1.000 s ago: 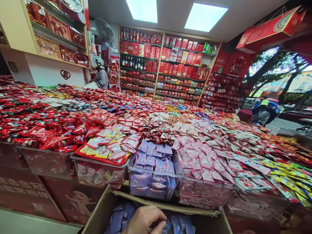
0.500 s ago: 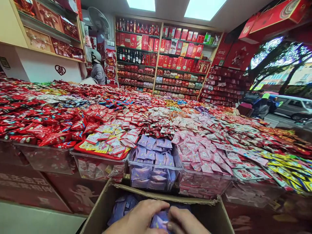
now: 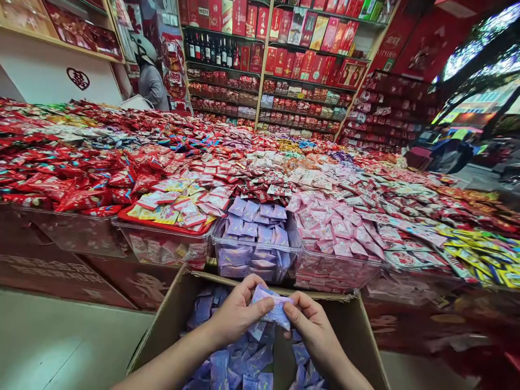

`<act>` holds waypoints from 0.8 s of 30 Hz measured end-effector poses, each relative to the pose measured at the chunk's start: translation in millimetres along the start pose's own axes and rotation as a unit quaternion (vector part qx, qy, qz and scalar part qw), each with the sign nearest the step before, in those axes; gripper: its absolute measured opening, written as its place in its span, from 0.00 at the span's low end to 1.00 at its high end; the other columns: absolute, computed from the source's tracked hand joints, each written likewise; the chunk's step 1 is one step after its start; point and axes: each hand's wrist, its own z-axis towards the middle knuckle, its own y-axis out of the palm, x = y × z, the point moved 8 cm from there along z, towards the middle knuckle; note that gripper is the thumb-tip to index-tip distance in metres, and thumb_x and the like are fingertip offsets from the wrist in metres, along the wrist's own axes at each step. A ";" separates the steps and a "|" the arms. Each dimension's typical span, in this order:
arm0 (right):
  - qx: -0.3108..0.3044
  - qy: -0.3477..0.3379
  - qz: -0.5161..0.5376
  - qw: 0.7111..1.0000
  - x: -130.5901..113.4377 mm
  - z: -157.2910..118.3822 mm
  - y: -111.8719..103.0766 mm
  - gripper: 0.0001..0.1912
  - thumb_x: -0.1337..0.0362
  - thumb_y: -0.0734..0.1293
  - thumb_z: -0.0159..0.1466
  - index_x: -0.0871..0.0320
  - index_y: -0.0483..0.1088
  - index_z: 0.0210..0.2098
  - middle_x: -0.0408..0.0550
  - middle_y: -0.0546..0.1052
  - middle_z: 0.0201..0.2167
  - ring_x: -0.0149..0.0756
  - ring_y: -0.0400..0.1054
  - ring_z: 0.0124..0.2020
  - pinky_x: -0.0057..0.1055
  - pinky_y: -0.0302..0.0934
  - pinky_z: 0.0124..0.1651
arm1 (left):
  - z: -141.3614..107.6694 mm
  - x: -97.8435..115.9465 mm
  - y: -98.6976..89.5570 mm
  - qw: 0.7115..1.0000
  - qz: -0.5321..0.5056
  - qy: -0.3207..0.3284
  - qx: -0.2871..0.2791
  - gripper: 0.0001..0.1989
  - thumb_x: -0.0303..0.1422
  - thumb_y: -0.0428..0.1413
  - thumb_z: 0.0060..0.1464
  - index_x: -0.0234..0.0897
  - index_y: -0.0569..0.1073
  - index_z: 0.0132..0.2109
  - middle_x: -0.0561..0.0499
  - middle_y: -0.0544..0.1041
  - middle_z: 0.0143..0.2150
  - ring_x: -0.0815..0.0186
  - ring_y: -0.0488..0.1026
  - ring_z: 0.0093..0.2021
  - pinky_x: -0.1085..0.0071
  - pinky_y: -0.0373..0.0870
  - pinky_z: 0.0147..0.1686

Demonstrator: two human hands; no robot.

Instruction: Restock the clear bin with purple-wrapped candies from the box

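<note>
Above an open cardboard box (image 3: 162, 319), my left hand (image 3: 244, 306) and my right hand (image 3: 309, 319) grip a small purple candy packet (image 3: 273, 306) between thumbs and fingers, one hand at each end. Under it, another packet's crimped edge shows near my left fingers; whether I hold that too is unclear. Inside the box lie many loose purple packets (image 3: 239, 363), with bare cardboard showing in the middle. Just beyond the box stands a clear plastic bin (image 3: 255, 244) with the same purple packets stacked in rows.
Left of it is a bin with a red rim (image 3: 162, 223) holding yellow and pink packets; to the right, a bin of pink packets (image 3: 339, 233). Heaps of red packets (image 3: 89, 179) spread across the counter. A person in a helmet (image 3: 150, 76) is at the back left, before shelves.
Both hands have risen out of the box with the purple packet between them. The view has tilted down, so more of the box's inside shows.
</note>
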 end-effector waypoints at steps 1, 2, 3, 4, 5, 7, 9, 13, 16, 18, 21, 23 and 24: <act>0.005 0.004 0.006 1.000 0.6 0.1 0.5 0.17 0.52 0.65 0.52 0.59 0.58 0.23 0.36 0.62 0.16 0.23 0.56 0.15 0.21 0.49 0.19 | 0.1 0.3 -0.2 1.000 -0.004 0.001 0.001 0.18 0.40 0.57 0.45 0.35 0.59 0.37 0.58 0.62 0.26 0.74 0.60 0.26 0.78 0.56 0.26; 0.009 0.001 0.006 1.000 0.4 0.3 0.7 0.17 0.52 0.65 0.52 0.59 0.58 0.24 0.36 0.63 0.15 0.23 0.57 0.14 0.21 0.49 0.18 | 0.2 0.4 -0.7 1.000 -0.005 0.000 0.001 0.19 0.40 0.57 0.45 0.35 0.59 0.39 0.58 0.63 0.26 0.74 0.60 0.26 0.78 0.56 0.25; 0.013 -0.004 0.003 1.000 -0.4 0.6 0.6 0.17 0.52 0.65 0.52 0.59 0.58 0.24 0.36 0.63 0.15 0.23 0.58 0.13 0.20 0.48 0.18 | 0.3 -0.2 -1.2 1.000 -0.003 -0.004 -0.001 0.20 0.40 0.57 0.44 0.36 0.59 0.41 0.57 0.63 0.26 0.73 0.61 0.25 0.77 0.56 0.25; 0.017 -0.010 0.000 1.000 -1.3 0.9 0.3 0.16 0.53 0.65 0.52 0.60 0.59 0.24 0.36 0.63 0.14 0.23 0.58 0.13 0.20 0.49 0.18 | 0.4 -1.0 -2.1 1.000 0.004 -0.009 -0.001 0.21 0.40 0.57 0.44 0.36 0.60 0.41 0.58 0.64 0.26 0.73 0.61 0.25 0.77 0.57 0.24; 0.023 -0.016 0.001 1.000 -2.0 1.2 -0.5 0.16 0.53 0.65 0.52 0.60 0.59 0.24 0.36 0.64 0.14 0.23 0.59 0.13 0.20 0.49 0.18 | 0.4 -1.6 -3.5 1.000 0.014 -0.012 0.002 0.20 0.40 0.57 0.44 0.36 0.61 0.41 0.58 0.64 0.25 0.74 0.61 0.24 0.78 0.57 0.24; 0.034 -0.024 0.011 0.999 -2.1 1.6 -2.6 0.15 0.54 0.66 0.52 0.60 0.61 0.26 0.37 0.66 0.18 0.23 0.60 0.14 0.21 0.52 0.18 | 0.2 -0.1 -7.8 0.999 0.044 -0.001 0.020 0.16 0.38 0.57 0.45 0.35 0.63 0.38 0.58 0.64 0.24 0.75 0.61 0.23 0.78 0.56 0.24; 0.036 -0.038 0.007 0.999 -3.2 1.4 -3.8 0.13 0.56 0.65 0.53 0.60 0.63 0.28 0.39 0.67 0.20 0.25 0.62 0.17 0.22 0.55 0.20 | -0.3 1.0 -9.5 0.998 0.055 0.010 0.031 0.14 0.36 0.57 0.45 0.35 0.64 0.36 0.59 0.64 0.24 0.75 0.61 0.23 0.79 0.57 0.23; 0.037 -0.139 -0.107 0.984 -17.3 -3.9 -6.3 0.08 0.61 0.62 0.57 0.59 0.66 0.28 0.44 0.69 0.24 0.28 0.64 0.22 0.24 0.59 0.23 | -1.1 -3.9 -0.9 1.000 -0.009 -0.018 0.006 0.13 0.38 0.55 0.47 0.35 0.63 0.35 0.56 0.67 0.26 0.71 0.66 0.24 0.76 0.63 0.22; 0.066 -0.279 -0.229 0.930 -39.7 -17.3 -8.9 0.04 0.68 0.61 0.57 0.58 0.68 0.31 0.47 0.71 0.29 0.32 0.66 0.30 0.27 0.62 0.31 | -1.1 0.1 -0.3 0.999 -0.036 -0.012 0.019 0.13 0.40 0.54 0.48 0.35 0.63 0.34 0.54 0.70 0.30 0.71 0.67 0.25 0.75 0.65 0.22; 0.098 -0.376 -0.286 0.876 -54.8 -30.8 -10.3 0.10 0.73 0.61 0.56 0.56 0.68 0.35 0.47 0.72 0.32 0.34 0.66 0.35 0.30 0.62 0.37 | -0.9 1.4 -2.6 0.998 -0.041 -0.020 0.033 0.14 0.41 0.53 0.49 0.36 0.62 0.36 0.53 0.71 0.27 0.71 0.68 0.23 0.76 0.65 0.22; 0.114 -0.469 -0.363 0.797 -66.8 -47.1 -5.5 0.20 0.78 0.61 0.54 0.54 0.67 0.43 0.50 0.70 0.38 0.37 0.66 0.40 0.32 0.63 0.39 | -0.4 -1.8 -2.7 0.996 -0.062 -0.061 0.026 0.19 0.47 0.50 0.49 0.36 0.60 0.41 0.54 0.71 0.20 0.71 0.68 0.19 0.77 0.62 0.19; 0.091 -0.487 -0.411 0.765 -66.3 -50.4 1.8 0.22 0.77 0.61 0.54 0.53 0.67 0.46 0.53 0.68 0.43 0.39 0.64 0.43 0.34 0.64 0.40 | 0.0 -2.0 -1.5 0.994 -0.088 -0.068 0.018 0.22 0.48 0.51 0.47 0.36 0.60 0.42 0.54 0.72 0.21 0.71 0.68 0.19 0.77 0.62 0.19; 0.073 -0.489 -0.431 0.755 -64.3 -50.3 5.7 0.22 0.77 0.61 0.54 0.53 0.66 0.46 0.53 0.67 0.44 0.41 0.64 0.45 0.35 0.64 0.41 | 0.2 -1.4 -1.9 0.993 -0.095 -0.066 0.020 0.23 0.47 0.53 0.45 0.36 0.60 0.42 0.54 0.71 0.22 0.71 0.68 0.19 0.77 0.63 0.19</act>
